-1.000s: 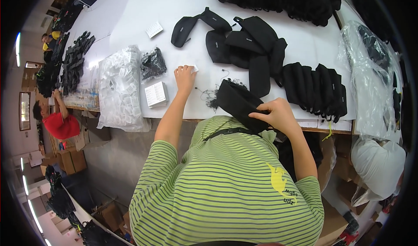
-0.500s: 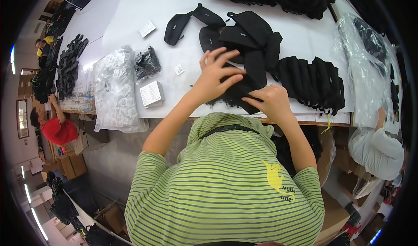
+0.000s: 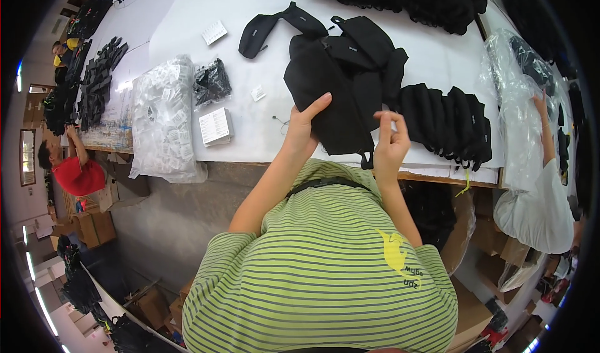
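Note:
A long black fabric pouch (image 3: 331, 97) slants across the front of the white table, over other black pouches. My left hand (image 3: 304, 125) grips its left edge, thumb on top and the other fingers hidden beneath. My right hand (image 3: 392, 142) is at its lower right edge with fingers bent and drawn together; whether anything small is pinched there cannot be made out. A small black loop (image 3: 367, 160) hangs at the pouch's near end. Behind it lie more black pouches (image 3: 369, 37), and a joined pair of pouches (image 3: 260, 35) rests farther left.
Right of my hands stands a row of black pouches (image 3: 447, 122). To the left are a clear bag of white labels (image 3: 164, 119), a bag of small black parts (image 3: 212, 83) and a white card stack (image 3: 215, 128). Co-workers stand at both sides; a black heap (image 3: 400, 0) lies at the back.
The pouch has been swung up and now lies lengthwise, its long face showing. My left hand has closed on its left edge from a spread pose. My right hand's fingers have turned upward.

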The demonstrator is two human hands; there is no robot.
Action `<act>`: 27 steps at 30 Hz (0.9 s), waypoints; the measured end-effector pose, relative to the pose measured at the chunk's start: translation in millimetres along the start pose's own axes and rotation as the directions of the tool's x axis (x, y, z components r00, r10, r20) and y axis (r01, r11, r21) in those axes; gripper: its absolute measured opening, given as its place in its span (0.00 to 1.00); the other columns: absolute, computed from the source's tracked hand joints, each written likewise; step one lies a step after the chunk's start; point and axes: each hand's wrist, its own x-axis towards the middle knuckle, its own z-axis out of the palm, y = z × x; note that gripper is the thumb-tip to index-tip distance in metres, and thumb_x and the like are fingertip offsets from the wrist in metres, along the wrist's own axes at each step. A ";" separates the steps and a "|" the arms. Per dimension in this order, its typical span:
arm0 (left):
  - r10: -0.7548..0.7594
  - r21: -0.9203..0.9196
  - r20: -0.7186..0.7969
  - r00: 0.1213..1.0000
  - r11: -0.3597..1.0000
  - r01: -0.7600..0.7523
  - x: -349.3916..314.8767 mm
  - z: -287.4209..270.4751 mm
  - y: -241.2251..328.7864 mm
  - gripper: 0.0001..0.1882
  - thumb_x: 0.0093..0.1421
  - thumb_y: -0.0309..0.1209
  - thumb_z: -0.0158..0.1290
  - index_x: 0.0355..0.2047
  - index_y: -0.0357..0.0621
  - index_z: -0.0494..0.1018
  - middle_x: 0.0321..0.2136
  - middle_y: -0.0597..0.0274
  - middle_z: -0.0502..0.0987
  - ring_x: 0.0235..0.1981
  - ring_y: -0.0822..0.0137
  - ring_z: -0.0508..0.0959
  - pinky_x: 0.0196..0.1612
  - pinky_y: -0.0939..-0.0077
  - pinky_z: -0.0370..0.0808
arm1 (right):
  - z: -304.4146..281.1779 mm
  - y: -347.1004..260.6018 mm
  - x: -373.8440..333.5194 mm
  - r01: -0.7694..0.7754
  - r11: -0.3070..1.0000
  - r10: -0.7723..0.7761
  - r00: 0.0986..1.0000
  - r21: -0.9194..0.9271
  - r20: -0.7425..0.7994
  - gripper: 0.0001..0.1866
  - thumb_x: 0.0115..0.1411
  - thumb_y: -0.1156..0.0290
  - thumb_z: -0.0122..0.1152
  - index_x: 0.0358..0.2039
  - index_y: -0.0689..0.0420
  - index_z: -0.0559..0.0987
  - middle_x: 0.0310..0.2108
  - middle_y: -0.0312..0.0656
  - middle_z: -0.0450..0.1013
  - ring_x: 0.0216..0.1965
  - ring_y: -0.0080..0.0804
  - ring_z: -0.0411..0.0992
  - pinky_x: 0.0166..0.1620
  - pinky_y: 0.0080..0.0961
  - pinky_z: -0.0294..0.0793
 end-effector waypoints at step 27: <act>-0.441 0.196 0.067 0.895 0.885 0.421 -20.0 16.5 6.1 0.18 0.52 0.31 0.60 0.41 0.36 0.73 0.31 0.58 0.79 0.28 0.68 0.80 0.32 0.78 0.78 | -12.8 -10.1 46.0 0.339 0.931 -0.332 0.941 -0.139 0.068 0.04 0.53 0.75 0.64 0.29 0.60 0.78 0.24 0.32 0.73 0.25 0.17 0.67 0.29 0.14 0.61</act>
